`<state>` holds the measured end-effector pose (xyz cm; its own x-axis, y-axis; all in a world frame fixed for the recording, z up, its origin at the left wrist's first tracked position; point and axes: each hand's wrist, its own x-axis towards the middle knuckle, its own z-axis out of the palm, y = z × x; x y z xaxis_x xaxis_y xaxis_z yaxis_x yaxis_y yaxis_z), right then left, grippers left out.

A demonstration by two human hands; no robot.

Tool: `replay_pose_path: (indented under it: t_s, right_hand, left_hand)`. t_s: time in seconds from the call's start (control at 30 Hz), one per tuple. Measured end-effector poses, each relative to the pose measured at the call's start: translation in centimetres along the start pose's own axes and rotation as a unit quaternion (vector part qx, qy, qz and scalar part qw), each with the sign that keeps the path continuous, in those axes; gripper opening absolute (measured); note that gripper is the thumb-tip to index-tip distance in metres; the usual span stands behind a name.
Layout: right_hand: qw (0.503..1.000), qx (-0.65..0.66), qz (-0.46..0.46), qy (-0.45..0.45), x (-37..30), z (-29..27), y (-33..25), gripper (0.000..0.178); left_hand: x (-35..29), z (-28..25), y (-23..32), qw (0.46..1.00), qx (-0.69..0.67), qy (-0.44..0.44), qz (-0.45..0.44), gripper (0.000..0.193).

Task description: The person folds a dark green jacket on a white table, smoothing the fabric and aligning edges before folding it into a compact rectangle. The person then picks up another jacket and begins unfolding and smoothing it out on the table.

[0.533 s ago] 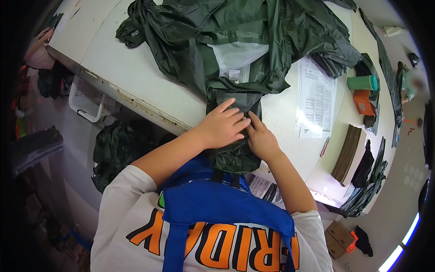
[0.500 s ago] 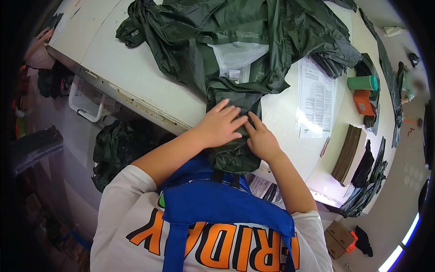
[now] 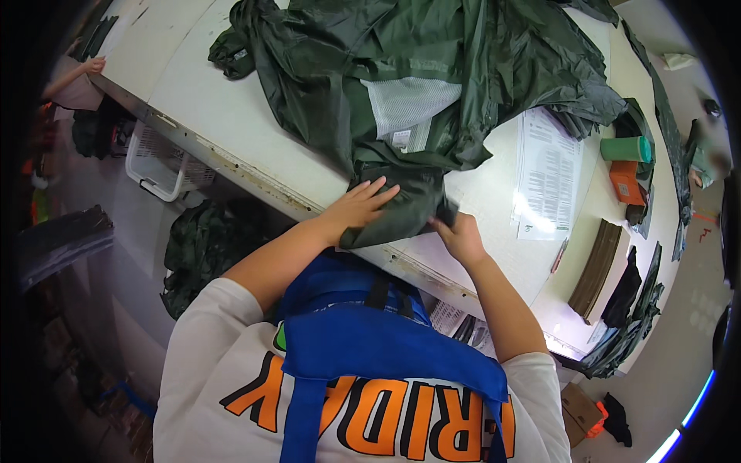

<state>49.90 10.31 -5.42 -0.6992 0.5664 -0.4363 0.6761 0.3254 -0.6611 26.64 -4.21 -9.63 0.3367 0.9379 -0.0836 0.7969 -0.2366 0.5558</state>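
Note:
A dark green raincoat-like garment (image 3: 324, 92) lies crumpled across the white table, with a white mesh lining panel (image 3: 401, 104) and a small label showing in its middle. Its narrow near part lies folded at the table's front edge. My left hand (image 3: 359, 210) rests on that part's left side, fingers stretched out and spread. On the other side, my right hand (image 3: 461, 235) is closed, pinching the corner of the green fabric; its fingertips are partly hidden by the cloth.
Right of the garment lie printed sheets (image 3: 548, 174), a pen (image 3: 559, 256), a green cylinder (image 3: 625, 148), an orange box (image 3: 627, 182) and a brown stack (image 3: 598, 270). A white basket (image 3: 158, 166) and more green fabric (image 3: 204, 251) sit below the table edge. Another person's hand (image 3: 94, 65) shows far left.
The garment's near end, which hung over the table edge, is now folded up onto the table. My right hand has moved right and closed on its corner; my left has shifted slightly left.

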Motion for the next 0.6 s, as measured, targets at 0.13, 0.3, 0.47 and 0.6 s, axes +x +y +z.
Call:
replay_pose_path:
  t_s: [0.13, 0.3, 0.47, 0.6]
  right_hand:
    - [0.990, -0.098, 0.055, 0.088, 1.0, 2.1, -1.8, 0.038]
    - [0.986, -0.088, 0.072, 0.118, 0.7, 2.9, -2.2, 0.044]
    - [0.984, -0.037, 0.124, 0.126, 0.4, 2.3, -2.0, 0.042]
    - [0.942, -0.179, -0.126, 0.255, -1.5, 1.7, -3.8, 0.043]
  left_hand:
    - [-1.3, -4.0, 0.3, 0.664, -0.676, 0.208, -0.241, 0.047]
    - [-0.9, -4.3, 7.9, 0.968, -0.030, 0.234, -0.082, 0.039]
    - [0.3, 1.2, 6.9, 0.981, 0.044, 0.170, -0.080, 0.044]
    - [0.4, 1.9, 6.4, 0.981, 0.052, 0.181, -0.046, 0.034]
